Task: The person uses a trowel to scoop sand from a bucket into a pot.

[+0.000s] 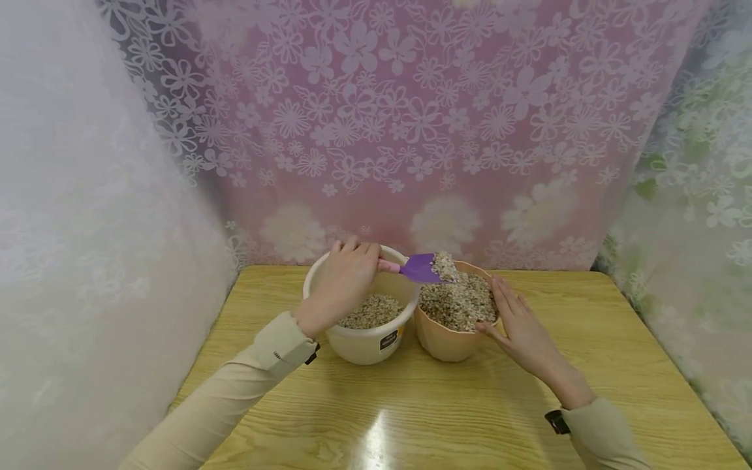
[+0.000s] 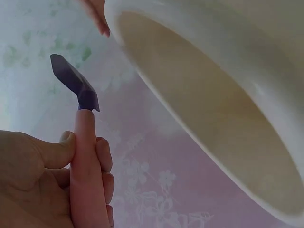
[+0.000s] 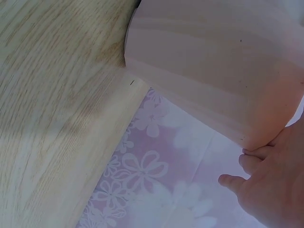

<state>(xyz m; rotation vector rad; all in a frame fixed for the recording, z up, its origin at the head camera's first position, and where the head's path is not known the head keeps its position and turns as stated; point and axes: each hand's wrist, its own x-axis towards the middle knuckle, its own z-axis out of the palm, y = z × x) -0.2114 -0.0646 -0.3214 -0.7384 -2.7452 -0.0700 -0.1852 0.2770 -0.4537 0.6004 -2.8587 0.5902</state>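
My left hand [image 1: 350, 271] grips the pink handle [image 2: 86, 166] of a small purple-bladed trowel [image 1: 420, 268]. A heap of coarse, pale-brown granules [image 1: 445, 266] lies on the blade, above the far side of a peach-coloured pot [image 1: 445, 347]. The pot is nearly full of the same granules. My right hand [image 1: 525, 331] rests against the pot's right rim, fingers extended along the outside and thumb at the front edge; in the right wrist view the fingers [image 3: 256, 161] touch the pot near its rim. Under my left hand is a cream-white bucket [image 1: 358, 346], holding granules lower down inside.
Bucket and pot stand side by side on a yellow wood-grain table [image 1: 329, 405]. Behind the table's back edge hangs a pink flowered curtain [image 1: 405, 130]. Pale sheeting [image 1: 117, 228] closes off the left side and a flowered sheet [image 1: 693, 215] the right.
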